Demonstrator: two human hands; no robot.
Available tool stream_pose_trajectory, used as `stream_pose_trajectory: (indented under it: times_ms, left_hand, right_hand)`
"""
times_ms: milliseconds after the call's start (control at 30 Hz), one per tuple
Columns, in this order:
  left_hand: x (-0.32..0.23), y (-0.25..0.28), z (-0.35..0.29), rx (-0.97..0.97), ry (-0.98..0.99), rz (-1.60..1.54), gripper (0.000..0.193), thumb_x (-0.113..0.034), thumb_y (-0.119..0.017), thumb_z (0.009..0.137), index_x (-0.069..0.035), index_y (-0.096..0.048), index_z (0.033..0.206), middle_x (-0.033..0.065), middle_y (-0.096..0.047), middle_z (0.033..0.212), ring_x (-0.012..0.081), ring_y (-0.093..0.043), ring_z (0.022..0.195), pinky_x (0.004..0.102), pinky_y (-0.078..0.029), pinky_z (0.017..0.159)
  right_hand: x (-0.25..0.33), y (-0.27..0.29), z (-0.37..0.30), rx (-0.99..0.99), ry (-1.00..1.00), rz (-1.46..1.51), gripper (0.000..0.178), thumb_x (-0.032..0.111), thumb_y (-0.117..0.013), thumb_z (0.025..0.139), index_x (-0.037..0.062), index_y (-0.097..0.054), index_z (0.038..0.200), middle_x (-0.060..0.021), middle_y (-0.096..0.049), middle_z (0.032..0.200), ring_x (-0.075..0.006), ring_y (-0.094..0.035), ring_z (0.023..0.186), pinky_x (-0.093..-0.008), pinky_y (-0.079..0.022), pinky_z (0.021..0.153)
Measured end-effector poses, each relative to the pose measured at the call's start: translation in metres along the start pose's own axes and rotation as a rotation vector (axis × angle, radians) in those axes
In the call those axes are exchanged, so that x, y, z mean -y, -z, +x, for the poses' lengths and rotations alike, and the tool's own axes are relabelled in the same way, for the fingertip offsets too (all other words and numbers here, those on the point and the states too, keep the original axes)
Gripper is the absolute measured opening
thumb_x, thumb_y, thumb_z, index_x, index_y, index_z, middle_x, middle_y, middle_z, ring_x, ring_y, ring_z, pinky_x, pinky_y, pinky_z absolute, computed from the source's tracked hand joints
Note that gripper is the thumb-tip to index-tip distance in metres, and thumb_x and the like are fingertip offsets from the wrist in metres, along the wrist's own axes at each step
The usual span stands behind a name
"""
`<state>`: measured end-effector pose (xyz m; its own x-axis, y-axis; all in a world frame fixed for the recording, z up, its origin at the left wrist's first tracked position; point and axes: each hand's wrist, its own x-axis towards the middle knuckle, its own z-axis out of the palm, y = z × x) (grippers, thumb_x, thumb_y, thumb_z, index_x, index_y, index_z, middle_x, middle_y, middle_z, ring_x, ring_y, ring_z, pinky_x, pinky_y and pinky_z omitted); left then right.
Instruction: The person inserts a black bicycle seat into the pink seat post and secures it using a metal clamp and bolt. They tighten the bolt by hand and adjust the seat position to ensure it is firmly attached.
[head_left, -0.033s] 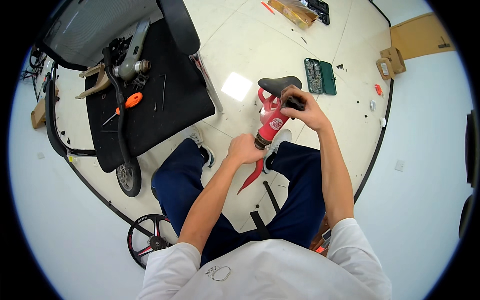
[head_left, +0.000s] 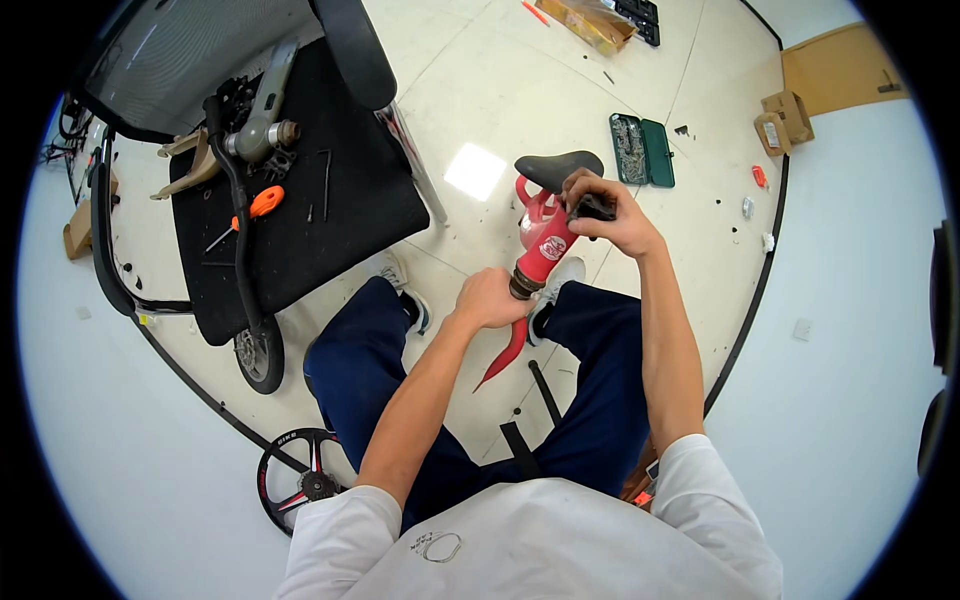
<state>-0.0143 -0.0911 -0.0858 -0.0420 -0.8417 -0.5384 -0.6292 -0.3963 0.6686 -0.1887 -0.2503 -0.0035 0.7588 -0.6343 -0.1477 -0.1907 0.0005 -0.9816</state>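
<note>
A black spoked wheel (head_left: 300,482) lies on the floor at seven o'clock, beside the seated person's dark blue trousers. Just past the knees, the left hand (head_left: 487,299) is clenched around the lower end of a red bicycle frame (head_left: 541,250), which stands tilted near the centre of view. At one o'clock from it, the right hand (head_left: 610,215) grasps a small black part right under the black saddle (head_left: 558,168). Farther out at ten o'clock, a black mat (head_left: 290,230) carries an orange-handled tool (head_left: 262,203) and a grey crank (head_left: 262,115). An open green bit case (head_left: 641,150) lies at one o'clock, cardboard boxes (head_left: 785,120) beyond it.
</note>
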Motion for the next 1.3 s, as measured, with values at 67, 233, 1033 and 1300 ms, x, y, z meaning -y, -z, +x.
stream_pose_trajectory:
  times_ms: [67, 233, 1033, 1300]
  left_hand:
    - [0.003, 0.0, 0.001, 0.045, -0.023, -0.013, 0.038, -0.038, -0.07, 0.067, 0.0, -0.072, 0.073, 0.0224, -0.068, 0.073, 0.0408, -0.068, 0.075, 0.045, -0.055, 0.072]
    - [-0.005, -0.005, -0.004, -0.061, 0.057, 0.036, 0.036, -0.034, -0.072, 0.066, 0.001, -0.07, 0.072, 0.0233, -0.067, 0.071, 0.0415, -0.067, 0.073, 0.0455, -0.054, 0.07]
    - [-0.014, -0.014, -0.009, -0.193, 0.169, 0.03, 0.034, -0.034, -0.07, 0.068, 0.0, -0.071, 0.073, 0.0246, -0.068, 0.073, 0.0411, -0.068, 0.075, 0.046, -0.055, 0.071]
    - [-0.024, -0.014, -0.027, -0.232, 0.174, 0.013, 0.025, -0.025, -0.071, 0.062, -0.001, -0.071, 0.07, 0.0222, -0.069, 0.074, 0.0394, -0.07, 0.072, 0.0455, -0.058, 0.07]
  right_hand:
    - [-0.003, 0.003, 0.0, 0.02, -0.001, 0.042, 0.026, 0.014, -0.079, 0.065, 0.0046, -0.063, 0.084, -0.0066, -0.056, 0.101, -0.0206, -0.054, 0.101, -0.0326, -0.043, 0.089]
    - [-0.004, -0.01, -0.003, -0.078, 0.015, -0.053, 0.034, 0.016, -0.082, 0.073, 0.002, -0.063, 0.097, -0.0039, -0.057, 0.102, -0.0154, -0.056, 0.098, -0.0302, -0.047, 0.085]
    - [0.014, -0.035, 0.008, -0.231, -0.05, -0.286, 0.04, 0.022, -0.086, 0.07, 0.0019, -0.059, 0.091, -0.0032, -0.053, 0.092, -0.0154, -0.053, 0.087, -0.0288, -0.046, 0.08]
    - [0.021, -0.043, -0.003, -0.306, -0.075, -0.131, 0.034, 0.015, -0.083, 0.074, 0.0021, -0.056, 0.089, 0.0004, -0.052, 0.082, -0.0099, -0.05, 0.076, -0.0236, -0.043, 0.07]
